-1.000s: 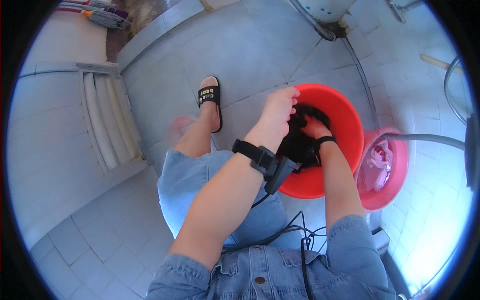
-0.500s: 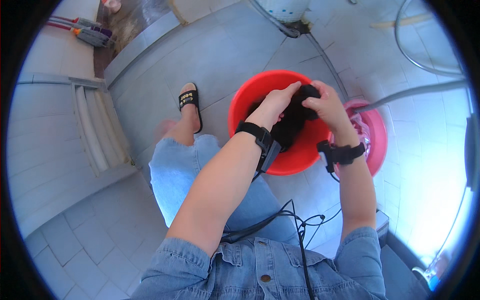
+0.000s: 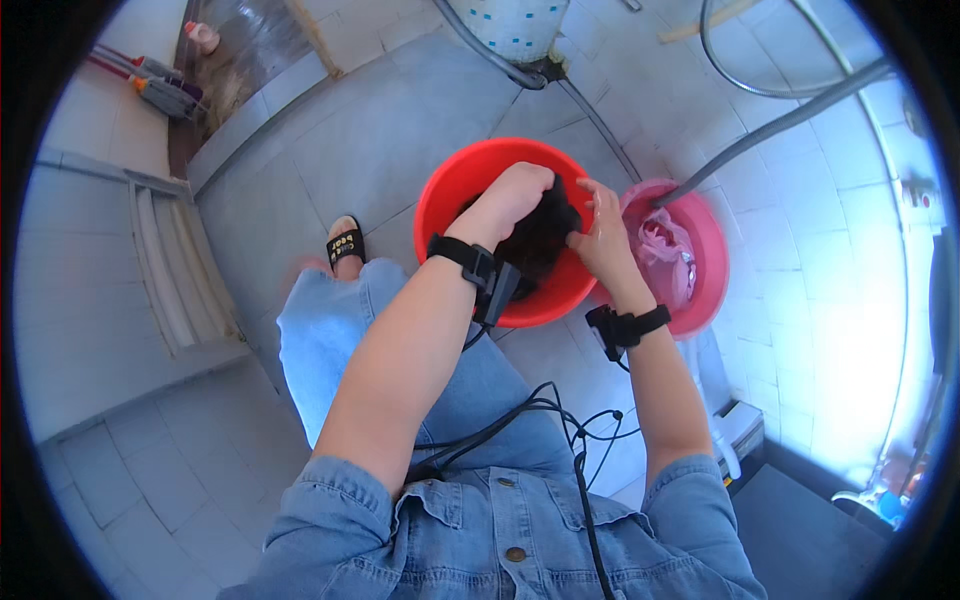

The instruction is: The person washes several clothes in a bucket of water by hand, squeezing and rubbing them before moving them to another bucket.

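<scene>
A red basin point(image 3: 440, 180) stands on the floor in front of me, with dark, soft, cloth-like material point(image 3: 540, 240) bunched inside; its exact kind cannot be made out. Over the basin's middle, my left hand point(image 3: 520, 195) is closed on the upper part of the dark cloth, its fingertips mostly hidden. My right hand point(image 3: 605, 245) is at the basin's right side, thumb and fingers apart, the thumb at the cloth's edge. Each wrist wears a black strap with a small device.
A pink basin point(image 3: 712, 240) holding a pink plastic bag point(image 3: 665, 240) stands right of the red one. A grey hose point(image 3: 780, 130) slants down to it. Black cables point(image 3: 540, 400) hang across my lap. A patterned white tub point(image 3: 515, 25) stands beyond, brushes point(image 3: 165, 95) far left.
My right hand has loosened from the dark cloth and opened. My left hand has closed on it. The whole view has shifted, so both basins sit further left.
</scene>
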`<state>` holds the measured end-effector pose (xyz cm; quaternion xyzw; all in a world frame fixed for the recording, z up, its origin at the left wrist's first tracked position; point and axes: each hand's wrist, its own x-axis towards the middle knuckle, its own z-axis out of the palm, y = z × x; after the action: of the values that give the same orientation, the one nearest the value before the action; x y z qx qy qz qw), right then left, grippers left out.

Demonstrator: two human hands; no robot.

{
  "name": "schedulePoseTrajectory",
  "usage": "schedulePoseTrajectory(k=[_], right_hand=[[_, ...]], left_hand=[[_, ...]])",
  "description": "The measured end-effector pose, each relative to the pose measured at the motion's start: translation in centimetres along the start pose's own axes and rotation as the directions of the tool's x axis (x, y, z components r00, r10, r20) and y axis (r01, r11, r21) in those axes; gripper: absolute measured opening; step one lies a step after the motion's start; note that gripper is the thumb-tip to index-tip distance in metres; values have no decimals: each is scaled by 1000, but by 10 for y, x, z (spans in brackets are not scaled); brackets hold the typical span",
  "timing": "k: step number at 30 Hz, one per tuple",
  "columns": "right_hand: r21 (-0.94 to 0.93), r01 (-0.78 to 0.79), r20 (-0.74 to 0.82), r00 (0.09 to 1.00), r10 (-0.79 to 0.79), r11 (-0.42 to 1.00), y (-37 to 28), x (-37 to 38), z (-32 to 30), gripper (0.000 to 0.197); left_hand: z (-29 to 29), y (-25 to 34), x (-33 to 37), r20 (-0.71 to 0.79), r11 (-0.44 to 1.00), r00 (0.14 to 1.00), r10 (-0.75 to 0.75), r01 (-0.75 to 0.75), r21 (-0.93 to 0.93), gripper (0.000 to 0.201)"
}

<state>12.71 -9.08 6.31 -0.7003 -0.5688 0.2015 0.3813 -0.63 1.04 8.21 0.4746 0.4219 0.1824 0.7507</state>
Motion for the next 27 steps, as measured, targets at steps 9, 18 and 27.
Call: schedulePoseTrajectory(k=[9,18,27], right_hand=[[779,-510,388,849,359,364,21,18,17,50],[738,-126,22,986,164,663,-47,10,-10,29],[835,-178,-50,918,395,520,-50,19,48,15]], left_hand=[[-39,21,-11,53,719,988,147,-70,-692,18],[8,6,-15,37,673,771,-636,578,-461,71],[-1,-25,13,-232,604,937,-263,-27,-796,8]])
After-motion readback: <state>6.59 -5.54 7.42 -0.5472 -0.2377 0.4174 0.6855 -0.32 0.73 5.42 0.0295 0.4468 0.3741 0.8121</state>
